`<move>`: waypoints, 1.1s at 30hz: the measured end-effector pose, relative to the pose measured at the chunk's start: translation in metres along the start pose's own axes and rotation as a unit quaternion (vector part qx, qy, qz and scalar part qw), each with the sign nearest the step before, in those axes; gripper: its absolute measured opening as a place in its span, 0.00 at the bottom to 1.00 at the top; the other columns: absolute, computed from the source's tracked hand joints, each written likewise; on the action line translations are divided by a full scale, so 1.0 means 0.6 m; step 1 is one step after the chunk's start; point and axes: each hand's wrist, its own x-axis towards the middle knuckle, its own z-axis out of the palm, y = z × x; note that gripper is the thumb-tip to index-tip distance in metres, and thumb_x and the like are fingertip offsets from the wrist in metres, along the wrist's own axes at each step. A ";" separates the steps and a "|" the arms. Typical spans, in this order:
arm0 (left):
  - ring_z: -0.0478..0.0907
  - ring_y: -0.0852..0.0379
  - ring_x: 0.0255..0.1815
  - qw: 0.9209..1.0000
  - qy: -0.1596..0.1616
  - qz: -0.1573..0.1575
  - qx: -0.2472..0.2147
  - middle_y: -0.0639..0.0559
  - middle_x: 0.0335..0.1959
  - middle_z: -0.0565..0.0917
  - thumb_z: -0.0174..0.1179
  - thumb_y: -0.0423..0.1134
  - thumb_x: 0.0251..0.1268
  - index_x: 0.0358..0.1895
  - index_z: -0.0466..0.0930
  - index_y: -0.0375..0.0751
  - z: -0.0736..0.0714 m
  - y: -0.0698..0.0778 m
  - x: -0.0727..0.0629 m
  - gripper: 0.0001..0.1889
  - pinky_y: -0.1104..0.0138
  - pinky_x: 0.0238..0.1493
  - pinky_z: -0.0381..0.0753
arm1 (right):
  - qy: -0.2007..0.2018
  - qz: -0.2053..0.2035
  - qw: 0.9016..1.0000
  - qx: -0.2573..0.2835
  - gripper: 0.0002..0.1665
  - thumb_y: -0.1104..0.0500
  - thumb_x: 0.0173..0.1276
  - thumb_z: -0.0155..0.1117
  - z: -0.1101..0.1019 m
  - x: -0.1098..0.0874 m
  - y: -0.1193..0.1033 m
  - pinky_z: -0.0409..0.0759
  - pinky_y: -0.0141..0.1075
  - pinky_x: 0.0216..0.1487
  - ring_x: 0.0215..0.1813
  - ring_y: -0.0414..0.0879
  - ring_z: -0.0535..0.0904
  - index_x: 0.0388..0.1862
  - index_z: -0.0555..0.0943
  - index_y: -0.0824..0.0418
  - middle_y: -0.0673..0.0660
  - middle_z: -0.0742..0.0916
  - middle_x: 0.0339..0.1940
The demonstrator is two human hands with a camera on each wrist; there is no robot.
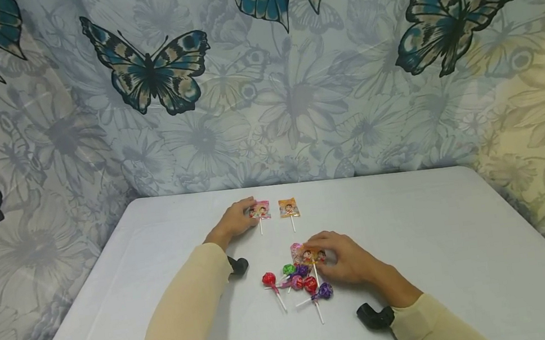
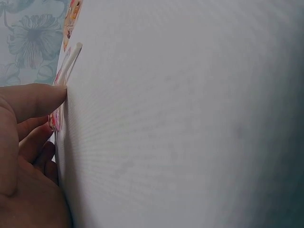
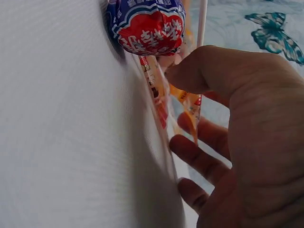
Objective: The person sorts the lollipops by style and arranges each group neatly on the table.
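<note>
At the far part of the table, my left hand [image 1: 235,220] pinches the edge of a lollipop in a flat pink wrapper [image 1: 262,210], its white stick toward me. Beside it lies another flat-wrapped lollipop, an orange one [image 1: 289,207]. Over the pile, my right hand [image 1: 347,257] holds an orange-wrapped lollipop [image 3: 183,97] between thumb and fingers, stick hanging down in the head view. Partly behind that one is a pink-wrapped lollipop [image 1: 295,251]. In the right wrist view, a round purple-and-red lollipop [image 3: 147,28] sits close to my thumb.
Round lollipops lie in a loose pile: a green one [image 1: 288,269], a purple one [image 1: 325,290], a red one [image 1: 310,284] and others, sticks crossing. Another red lollipop [image 1: 268,279] is at the left of the pile. The white table [image 1: 438,229] meets a butterfly-patterned cloth [image 1: 295,105] behind.
</note>
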 end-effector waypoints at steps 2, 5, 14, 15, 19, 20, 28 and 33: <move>0.51 0.49 0.74 1.000 0.000 -0.002 0.000 0.51 0.73 0.61 0.65 0.34 0.60 0.69 0.68 0.39 0.000 -0.001 0.000 0.32 0.55 0.71 0.48 | 0.007 -0.005 1.000 0.009 0.28 0.62 0.55 0.70 0.000 0.000 0.001 0.70 0.53 0.60 0.60 0.52 0.73 0.58 0.81 0.54 0.52 0.79 0.57; 0.50 0.49 0.74 1.000 -0.001 -0.005 -0.004 0.52 0.73 0.61 0.65 0.34 0.61 0.69 0.68 0.40 0.000 -0.002 0.001 0.32 0.55 0.71 0.48 | 0.021 -0.010 1.000 0.015 0.27 0.63 0.55 0.71 0.001 -0.001 0.003 0.71 0.52 0.59 0.60 0.52 0.73 0.57 0.82 0.54 0.52 0.79 0.56; 0.51 0.49 0.74 1.000 -0.002 0.003 -0.003 0.51 0.73 0.62 0.65 0.33 0.60 0.69 0.68 0.38 -0.001 0.001 -0.001 0.32 0.56 0.71 0.47 | 0.054 -0.005 0.997 0.061 0.23 0.65 0.56 0.71 0.002 -0.001 0.001 0.78 0.42 0.47 0.51 0.48 0.77 0.53 0.84 0.59 0.59 0.80 0.56; 0.51 0.48 0.74 1.000 -0.001 0.005 -0.001 0.50 0.73 0.62 0.65 0.33 0.60 0.69 0.68 0.38 -0.001 0.002 -0.001 0.32 0.56 0.71 0.47 | 0.057 -0.008 0.996 0.066 0.22 0.66 0.56 0.71 0.001 -0.001 0.000 0.77 0.44 0.49 0.53 0.49 0.77 0.52 0.84 0.59 0.59 0.80 0.56; 0.51 0.48 0.74 1.000 0.001 0.007 -0.001 0.50 0.73 0.62 0.65 0.32 0.60 0.69 0.68 0.38 -0.001 0.003 -0.003 0.31 0.55 0.71 0.47 | 0.064 -0.014 0.995 0.081 0.22 0.67 0.57 0.71 -0.001 -0.002 -0.003 0.74 0.50 0.55 0.60 0.52 0.73 0.52 0.85 0.59 0.58 0.80 0.56; 0.51 0.48 0.74 1.000 0.001 0.007 -0.002 0.50 0.73 0.63 0.65 0.32 0.60 0.69 0.68 0.37 -0.001 0.003 -0.003 0.31 0.55 0.71 0.47 | 0.066 -0.016 0.994 0.082 0.22 0.67 0.57 0.71 -0.002 -0.001 -0.003 0.74 0.51 0.55 0.61 0.52 0.73 0.53 0.85 0.59 0.58 0.80 0.57; 0.52 0.47 0.74 1.000 0.002 0.010 0.001 0.49 0.72 0.63 0.64 0.32 0.59 0.68 0.69 0.37 -0.003 -0.001 -0.002 0.31 0.55 0.71 0.48 | 0.102 -0.037 0.991 0.082 0.23 0.72 0.56 0.70 -0.016 0.001 -0.024 0.75 0.51 0.55 0.59 0.57 0.74 0.53 0.84 0.63 0.62 0.80 0.56; 0.52 0.47 0.74 1.000 0.002 0.012 -0.006 0.48 0.72 0.63 0.65 0.32 0.59 0.67 0.70 0.37 -0.001 0.001 -0.003 0.31 0.55 0.71 0.48 | 0.111 -0.033 0.988 0.098 0.22 0.76 0.56 0.68 -0.045 -0.001 -0.069 0.73 0.56 0.54 0.58 0.63 0.74 0.51 0.82 0.69 0.68 0.80 0.54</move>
